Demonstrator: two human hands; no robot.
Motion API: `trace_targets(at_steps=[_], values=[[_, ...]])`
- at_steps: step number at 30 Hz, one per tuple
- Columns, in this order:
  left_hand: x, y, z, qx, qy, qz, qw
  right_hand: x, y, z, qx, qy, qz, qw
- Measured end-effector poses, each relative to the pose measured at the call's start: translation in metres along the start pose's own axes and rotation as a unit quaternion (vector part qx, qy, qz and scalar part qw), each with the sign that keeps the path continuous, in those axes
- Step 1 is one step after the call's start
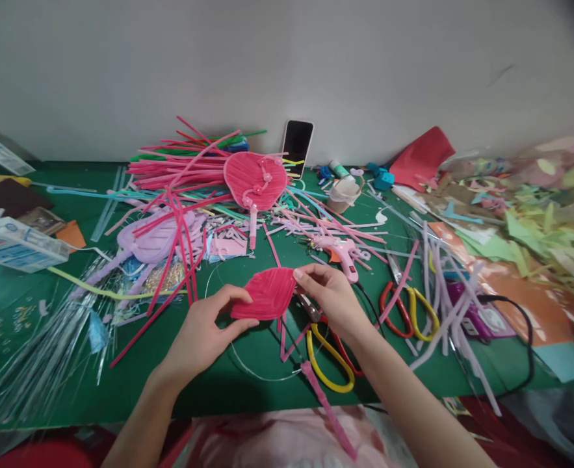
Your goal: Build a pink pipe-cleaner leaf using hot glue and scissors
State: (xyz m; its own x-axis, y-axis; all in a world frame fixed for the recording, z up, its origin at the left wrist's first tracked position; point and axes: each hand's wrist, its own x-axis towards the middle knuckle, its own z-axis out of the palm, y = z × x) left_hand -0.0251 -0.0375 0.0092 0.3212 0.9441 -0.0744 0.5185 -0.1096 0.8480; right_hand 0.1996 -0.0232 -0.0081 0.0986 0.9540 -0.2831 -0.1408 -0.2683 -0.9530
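Between both hands I hold a flat, deep-pink panel (267, 294) of pipe cleaners laid side by side. My left hand (203, 328) pinches its left end between thumb and fingers. At the upper right corner my right hand (335, 299) grips it with thumb and fingertips. Partly behind the panel lies a thin wire hoop (262, 377), whose pink-wrapped handle (328, 409) reaches past the table's front edge. Scissors with yellow and red handles (333, 383) lie under my right hand. Bent pink pipe cleaners (283, 351) rest behind the panel.
A finished-looking pink fan (255, 181) leans on heaped pipe cleaners (169, 172); a lilac fan (153, 237) lies left. Rightward are a pink glue gun (340, 253), second scissors (408, 312) and a purple device (482, 318) with a black cord. A phone (297, 144) stands against the wall.
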Motion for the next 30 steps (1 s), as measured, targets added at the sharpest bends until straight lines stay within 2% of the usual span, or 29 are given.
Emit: trace_targets(at_steps=[6, 9, 11, 14, 25, 30], values=[[0.003, 0.002, 0.001, 0.017, 0.005, -0.006, 1.000, 0.000, 0.000, -0.001, 0.008, -0.002, 0.001, 1.000], [0.001, 0.002, 0.001, -0.092, -0.008, -0.035, 0.995, 0.002, 0.003, -0.004, 0.012, -0.003, 0.001, 1.000], [0.000, 0.000, 0.001, -0.177, -0.021, -0.072, 0.981, 0.002, 0.005, -0.005, 0.015, -0.005, 0.002, 1.000], [-0.003, -0.003, 0.003, -0.234, -0.016, -0.122, 0.964, 0.002, 0.008, -0.006, 0.018, -0.008, 0.004, 1.000], [-0.004, 0.000, 0.015, -0.288, 0.037, -0.156, 0.944, 0.002, 0.011, -0.004, 0.012, -0.004, 0.005, 1.000], [-0.004, -0.004, 0.016, -0.281, 0.007, -0.157, 0.947, 0.003, 0.015, -0.007, 0.024, -0.007, 0.004, 1.000]])
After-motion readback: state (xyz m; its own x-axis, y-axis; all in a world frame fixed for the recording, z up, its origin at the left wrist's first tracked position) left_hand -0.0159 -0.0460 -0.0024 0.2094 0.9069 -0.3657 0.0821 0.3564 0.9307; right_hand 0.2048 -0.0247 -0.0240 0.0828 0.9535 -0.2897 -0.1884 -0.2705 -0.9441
